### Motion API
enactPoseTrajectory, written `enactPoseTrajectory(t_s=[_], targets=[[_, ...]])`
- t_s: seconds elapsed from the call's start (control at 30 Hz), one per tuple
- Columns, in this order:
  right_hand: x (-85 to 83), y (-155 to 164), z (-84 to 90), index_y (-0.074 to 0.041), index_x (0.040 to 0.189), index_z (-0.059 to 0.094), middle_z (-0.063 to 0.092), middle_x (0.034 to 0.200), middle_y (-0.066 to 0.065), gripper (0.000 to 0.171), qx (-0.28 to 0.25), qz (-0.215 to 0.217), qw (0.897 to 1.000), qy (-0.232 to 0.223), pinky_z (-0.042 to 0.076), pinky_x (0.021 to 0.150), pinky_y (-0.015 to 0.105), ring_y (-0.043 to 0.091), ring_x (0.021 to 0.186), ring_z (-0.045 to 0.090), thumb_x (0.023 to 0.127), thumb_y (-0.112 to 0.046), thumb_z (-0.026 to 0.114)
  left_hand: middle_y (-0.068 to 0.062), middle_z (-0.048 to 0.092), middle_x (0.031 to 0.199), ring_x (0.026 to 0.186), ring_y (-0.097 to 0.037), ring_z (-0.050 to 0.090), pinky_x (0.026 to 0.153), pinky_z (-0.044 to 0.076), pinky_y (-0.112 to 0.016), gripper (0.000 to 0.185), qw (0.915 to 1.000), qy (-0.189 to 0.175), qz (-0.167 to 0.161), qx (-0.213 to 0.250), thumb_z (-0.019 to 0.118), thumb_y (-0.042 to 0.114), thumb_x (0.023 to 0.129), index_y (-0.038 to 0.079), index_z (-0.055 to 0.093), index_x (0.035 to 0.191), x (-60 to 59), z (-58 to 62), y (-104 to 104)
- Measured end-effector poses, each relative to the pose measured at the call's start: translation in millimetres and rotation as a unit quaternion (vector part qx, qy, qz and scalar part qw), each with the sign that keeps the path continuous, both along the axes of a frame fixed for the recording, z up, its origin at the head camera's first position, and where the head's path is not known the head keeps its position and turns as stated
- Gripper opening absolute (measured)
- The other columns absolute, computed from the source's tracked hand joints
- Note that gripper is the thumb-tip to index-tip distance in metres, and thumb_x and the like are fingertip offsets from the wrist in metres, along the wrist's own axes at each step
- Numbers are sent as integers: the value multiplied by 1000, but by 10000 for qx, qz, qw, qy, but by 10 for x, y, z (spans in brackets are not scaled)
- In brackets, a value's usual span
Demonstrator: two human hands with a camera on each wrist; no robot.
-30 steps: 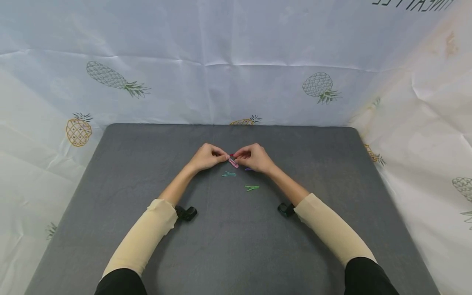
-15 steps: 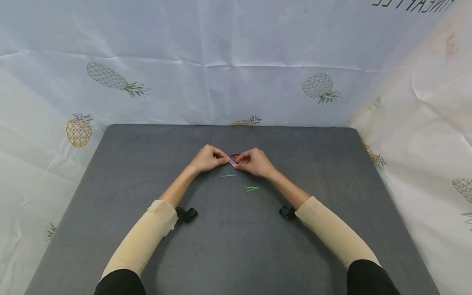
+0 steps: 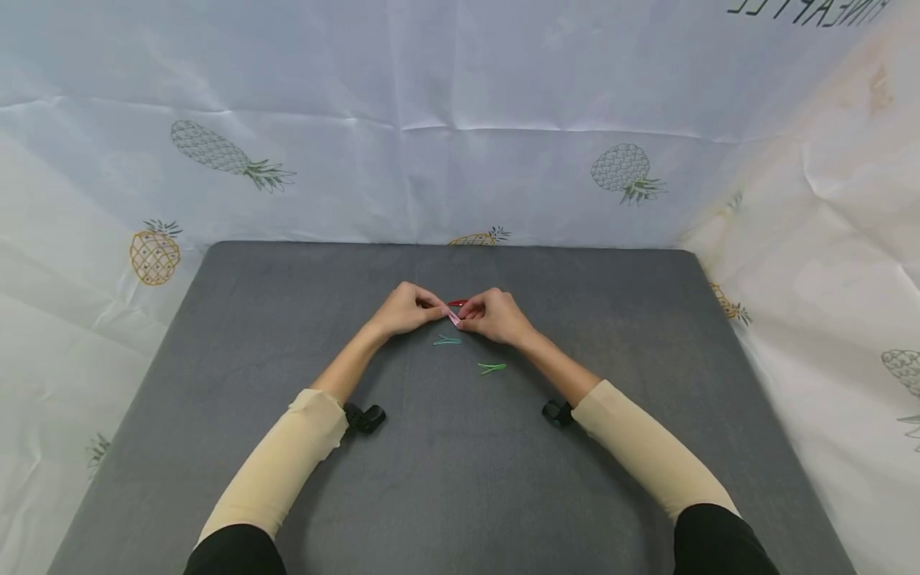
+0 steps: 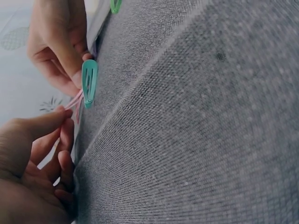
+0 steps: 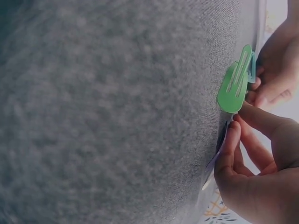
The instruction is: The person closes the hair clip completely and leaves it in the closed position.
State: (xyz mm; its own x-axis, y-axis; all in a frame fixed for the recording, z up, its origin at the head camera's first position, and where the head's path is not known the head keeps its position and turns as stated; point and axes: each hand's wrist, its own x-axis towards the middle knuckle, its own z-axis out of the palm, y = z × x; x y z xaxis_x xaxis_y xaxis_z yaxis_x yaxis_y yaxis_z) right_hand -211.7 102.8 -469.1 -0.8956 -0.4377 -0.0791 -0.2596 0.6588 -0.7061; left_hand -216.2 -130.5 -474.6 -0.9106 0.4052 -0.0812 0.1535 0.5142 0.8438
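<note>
Both hands meet at the middle of the grey mat [image 3: 287, 359]. My left hand [image 3: 438, 311] and right hand [image 3: 465, 317] each pinch an end of a small pink hair clip [image 3: 454, 319], held just above the mat. The left wrist view shows the pink hair clip [image 4: 74, 101] running between my left fingers [image 4: 51, 122] and the right hand [image 4: 58, 44]. A red clip [image 3: 458, 303] lies just behind the hands. A teal clip [image 3: 446, 341] [image 4: 89, 81] lies just in front of them, and a green clip [image 3: 492, 367] [image 5: 236, 81] lies nearer to me.
White sheeting printed with pineapples [image 3: 460, 120] walls the mat on the back and both sides. Black wrist cameras [image 3: 364, 418] [image 3: 557, 412] sit under both forearms. Bare mat stretches to the left, the right and towards me.
Both hands sank slightly towards the mat and closed in on the pink clip. The right hand now covers a purple clip that showed beside it a second ago.
</note>
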Motion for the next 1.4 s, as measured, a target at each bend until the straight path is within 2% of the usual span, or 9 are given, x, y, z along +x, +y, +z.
enactPoseTrajectory(t_s=[0.4, 0.87, 1.17, 1.4], targets=[[5, -1, -9, -7, 98, 84, 81, 87, 6, 11, 30, 54, 10000, 61, 50, 67, 21, 7, 70, 67, 94, -17, 86, -18, 83, 109, 73, -9, 59, 68, 44, -25, 18, 9998, -153, -9, 150, 76, 17, 102, 4, 86, 110, 21, 26, -15], [-9, 14, -9, -6, 97, 83, 79, 87, 8, 8, -177, 48, 9998, 84, 50, 69, 21, 7, 71, 65, 95, -13, 84, -17, 82, 108, 65, -9, 48, 62, 38, -24, 21, 9991, -331, 53, 270, 78, 18, 101, 5, 84, 116, 18, 48, -30], [-23, 47, -11, -5, 101, 83, 79, 92, 12, 9, -373, 107, 9991, 186, 49, 65, 23, 9, 68, 62, 100, -11, 76, -16, 82, 106, 68, -11, 53, 64, 41, -25, 19, 9989, -374, 27, 297, 78, 20, 101, 7, 85, 112, 8, 35, -52], [-31, 65, -4, -3, 104, 81, 78, 94, 14, 10, -560, 136, 9981, 199, 52, 65, 23, 11, 70, 65, 103, -10, 74, -17, 82, 109, 73, -14, 57, 68, 44, -26, 18, 9989, -338, -6, 315, 77, 19, 102, 6, 85, 112, 18, 51, -58]])
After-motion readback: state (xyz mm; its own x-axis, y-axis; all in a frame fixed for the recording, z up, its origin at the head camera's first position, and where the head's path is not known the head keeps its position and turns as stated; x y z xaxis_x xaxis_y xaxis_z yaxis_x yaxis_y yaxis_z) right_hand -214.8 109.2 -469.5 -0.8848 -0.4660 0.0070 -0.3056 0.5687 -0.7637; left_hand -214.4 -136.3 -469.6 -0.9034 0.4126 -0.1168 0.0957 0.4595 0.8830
